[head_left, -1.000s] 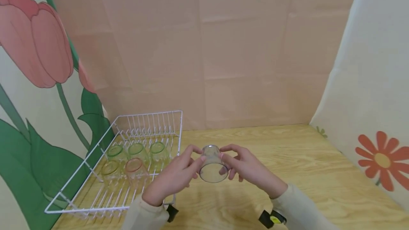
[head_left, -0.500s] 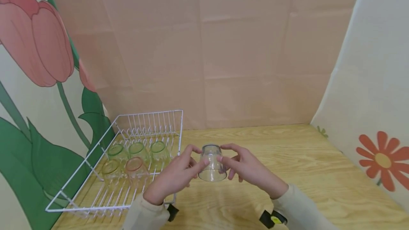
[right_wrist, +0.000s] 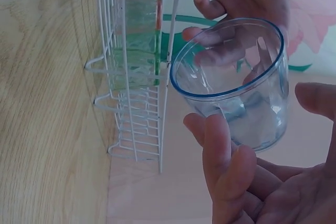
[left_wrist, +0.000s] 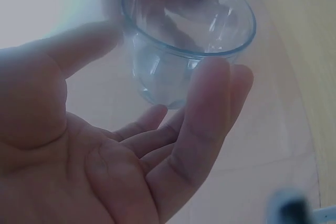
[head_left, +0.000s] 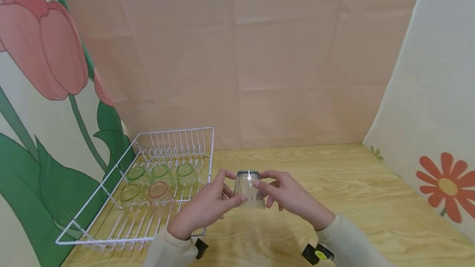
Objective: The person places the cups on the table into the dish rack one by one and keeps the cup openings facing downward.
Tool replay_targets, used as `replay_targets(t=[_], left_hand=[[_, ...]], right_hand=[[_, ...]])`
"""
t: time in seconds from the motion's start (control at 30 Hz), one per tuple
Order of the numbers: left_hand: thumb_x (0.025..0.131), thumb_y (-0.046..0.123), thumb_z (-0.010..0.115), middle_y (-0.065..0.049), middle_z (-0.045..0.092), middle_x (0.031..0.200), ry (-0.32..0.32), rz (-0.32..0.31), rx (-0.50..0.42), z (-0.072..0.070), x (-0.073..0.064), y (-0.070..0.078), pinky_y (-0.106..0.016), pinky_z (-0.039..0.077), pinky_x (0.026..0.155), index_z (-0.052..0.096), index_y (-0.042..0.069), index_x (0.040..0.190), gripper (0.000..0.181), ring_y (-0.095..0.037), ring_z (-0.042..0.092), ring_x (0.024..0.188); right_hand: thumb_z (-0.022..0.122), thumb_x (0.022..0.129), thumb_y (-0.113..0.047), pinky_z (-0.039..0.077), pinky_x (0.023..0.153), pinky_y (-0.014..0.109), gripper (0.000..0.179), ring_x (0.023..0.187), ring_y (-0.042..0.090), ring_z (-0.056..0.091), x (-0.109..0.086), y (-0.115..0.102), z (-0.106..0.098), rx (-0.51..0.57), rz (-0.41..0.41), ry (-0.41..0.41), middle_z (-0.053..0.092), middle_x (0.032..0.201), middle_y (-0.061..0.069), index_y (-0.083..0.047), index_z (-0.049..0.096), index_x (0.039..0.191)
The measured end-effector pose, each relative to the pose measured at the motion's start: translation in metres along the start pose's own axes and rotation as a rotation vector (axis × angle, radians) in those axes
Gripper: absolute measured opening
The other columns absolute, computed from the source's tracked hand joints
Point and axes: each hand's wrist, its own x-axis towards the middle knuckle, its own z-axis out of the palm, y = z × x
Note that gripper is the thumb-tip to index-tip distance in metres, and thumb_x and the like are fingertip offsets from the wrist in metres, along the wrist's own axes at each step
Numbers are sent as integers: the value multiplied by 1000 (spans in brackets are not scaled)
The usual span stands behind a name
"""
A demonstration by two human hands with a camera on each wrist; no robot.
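Note:
Both hands hold a clear drinking glass with a bluish rim (head_left: 246, 186) above the tabletop, narrower end upward in the head view. My left hand (head_left: 205, 205) has its index finger near the upper end and its thumb against the lower front. On the opposite side, my right hand (head_left: 289, 190) touches the glass with index finger and thumb. The left wrist view shows the glass (left_wrist: 157, 72) between thumb and fingers, its mouth facing the camera's upper side. Fingers of both hands lie around the glass (right_wrist: 257, 119) in the right wrist view.
A white wire dish rack (head_left: 107, 241) stands on the left of the wood-grain table (head_left: 352, 201). In it are three green glasses (head_left: 187, 178), a yellow glass (head_left: 130, 199) and a pink glass (head_left: 159, 197). A pink backdrop (head_left: 297, 73) closes off the rear.
The glass has tipped between the fingers, its wide end swinging down from facing the camera. My left thumb has shifted lower along it. Both hands stay in nearly the same place.

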Motion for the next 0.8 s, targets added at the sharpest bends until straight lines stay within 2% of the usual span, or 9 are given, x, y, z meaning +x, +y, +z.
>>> replay_targets(t=[0.13,0.3,0.47,0.8], left_hand=[[91,43,72,-7,68,100,4,4,5,1,0,0,-36,54,60,41,12,136,63,-17,66,72],[87,47,75,-4,68,100,20,15,66,1,0,0,-37,53,67,42,14,136,67,-14,66,82],[87,43,77,-6,68,101,27,40,84,4,1,-2,-37,54,71,42,12,134,66,-13,67,83],[95,48,65,-7,68,102,31,59,92,4,3,-3,-36,54,70,43,11,133,57,-13,65,81]], right_hand=[[62,97,-47,46,47,30,62,66,22,63,1,0,1,-19,20,1,73,89,6,1,54,136],[69,92,-48,46,49,32,63,68,23,63,1,-1,3,-52,37,7,73,90,5,-3,57,133],[73,89,-47,47,52,34,64,71,24,64,-1,-1,4,-60,45,12,73,93,6,-5,57,134],[73,90,-42,48,51,36,58,74,21,63,-1,1,2,-55,-11,-29,73,97,5,-12,56,136]])
